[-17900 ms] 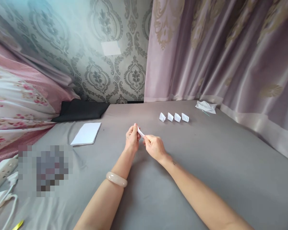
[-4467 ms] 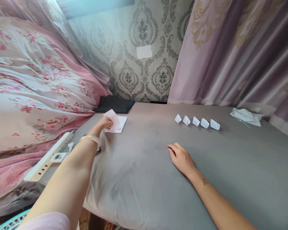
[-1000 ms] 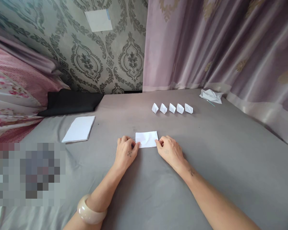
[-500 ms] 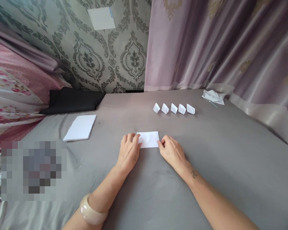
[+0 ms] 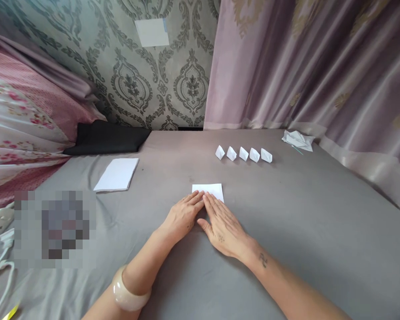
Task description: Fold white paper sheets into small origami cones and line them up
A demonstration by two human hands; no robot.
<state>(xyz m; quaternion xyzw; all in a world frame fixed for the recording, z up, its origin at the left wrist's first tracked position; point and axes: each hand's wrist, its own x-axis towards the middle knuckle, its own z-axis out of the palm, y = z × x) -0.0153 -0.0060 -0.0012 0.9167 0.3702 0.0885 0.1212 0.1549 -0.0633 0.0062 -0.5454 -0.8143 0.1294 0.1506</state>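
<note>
Two hands press flat on a white paper rectangle (image 5: 206, 187), fingertips side by side.
From my end, I see the left hand (image 5: 186, 214) and the right hand (image 5: 222, 226) laid out with fingers straight and together, the right thumb spread aside, neither gripping; I cannot tell whether their fingertips touch. They hide most of the paper's near edge; it lies flat on the grey sheet (image 5: 320, 231), mid-view. A pale bangle (image 5: 126, 300) circles the left forearm. Beyond the paper, to the right, I count five small folded white paper pieces (image 5: 243, 154) in a row; farther right, crumpled white paper (image 5: 298, 140) lies near the purple curtain (image 5: 270, 66). To the left I have a white paper stack (image 5: 117, 174), with black cloth (image 5: 108, 138) behind.
</note>
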